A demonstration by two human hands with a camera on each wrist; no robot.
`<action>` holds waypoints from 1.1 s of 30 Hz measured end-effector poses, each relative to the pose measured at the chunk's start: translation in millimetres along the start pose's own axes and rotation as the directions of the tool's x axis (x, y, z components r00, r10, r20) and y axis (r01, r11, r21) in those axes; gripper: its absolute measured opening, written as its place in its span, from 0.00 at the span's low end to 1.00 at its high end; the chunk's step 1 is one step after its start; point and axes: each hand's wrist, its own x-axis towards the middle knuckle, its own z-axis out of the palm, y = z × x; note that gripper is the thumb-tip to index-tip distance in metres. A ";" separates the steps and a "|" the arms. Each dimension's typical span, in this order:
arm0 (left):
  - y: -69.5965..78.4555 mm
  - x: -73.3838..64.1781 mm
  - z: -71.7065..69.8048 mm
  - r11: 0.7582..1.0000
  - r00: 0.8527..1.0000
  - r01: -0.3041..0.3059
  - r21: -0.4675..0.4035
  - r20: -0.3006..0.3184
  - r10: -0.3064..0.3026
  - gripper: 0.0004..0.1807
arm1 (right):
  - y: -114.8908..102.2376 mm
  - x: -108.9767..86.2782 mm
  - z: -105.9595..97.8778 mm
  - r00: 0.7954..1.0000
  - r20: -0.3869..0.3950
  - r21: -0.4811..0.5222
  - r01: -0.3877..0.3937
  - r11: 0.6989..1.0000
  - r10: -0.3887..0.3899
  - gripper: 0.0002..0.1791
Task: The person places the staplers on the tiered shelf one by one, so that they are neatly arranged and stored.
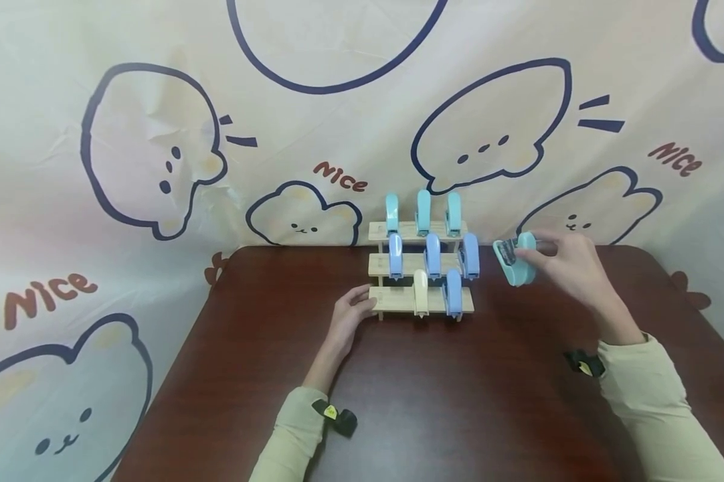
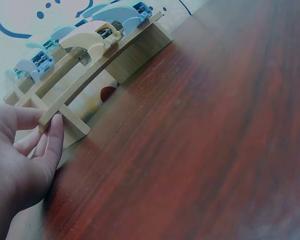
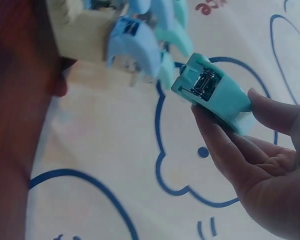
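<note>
To the right of a three-tier wooden rack (image 1: 392, 300), my right hand (image 1: 569, 264) holds a teal stapler (image 1: 523, 271) in the air. In the right wrist view, the thumb and fingers pinch its body, and a metal spring part shows inside it. My left hand (image 1: 345, 321) grips the left end of the rack's lowest shelf, thumb and fingers around the board (image 2: 72, 95). Teal staplers (image 1: 423, 213) stand on the top shelf and blue ones (image 1: 432, 256) on the middle. The bottom shelf bears a cream stapler (image 1: 420, 292) and a blue stapler (image 1: 453, 292) toward its right.
The rack stands near the back edge of a dark brown table (image 1: 428, 395). Behind it hangs a pale cloth (image 1: 314, 134) with bear drawings. Dark wrist cameras (image 1: 340, 420) are worn at both cuffs.
</note>
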 end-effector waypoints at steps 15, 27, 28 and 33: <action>0.3 2.0 -0.2 1.000 1.000 0.021 -0.004 -0.003 -0.021 0.25 | -35.2 6.5 5.6 0.998 0.062 0.100 -0.035 0.994 0.029 0.29; -0.1 3.1 -0.4 1.000 1.000 0.017 0.004 0.002 -0.017 0.26 | -54.9 8.0 14.9 0.996 0.089 0.138 -0.022 0.990 0.009 0.29; -0.3 3.1 -0.4 1.000 1.000 0.018 0.004 0.002 -0.018 0.26 | -56.9 8.2 16.1 0.996 0.094 0.140 -0.023 0.990 0.010 0.30; -0.8 3.0 -0.4 1.000 1.000 0.018 -0.001 0.002 -0.018 0.26 | -66.1 9.8 24.1 0.992 0.121 0.159 -0.037 0.987 0.018 0.30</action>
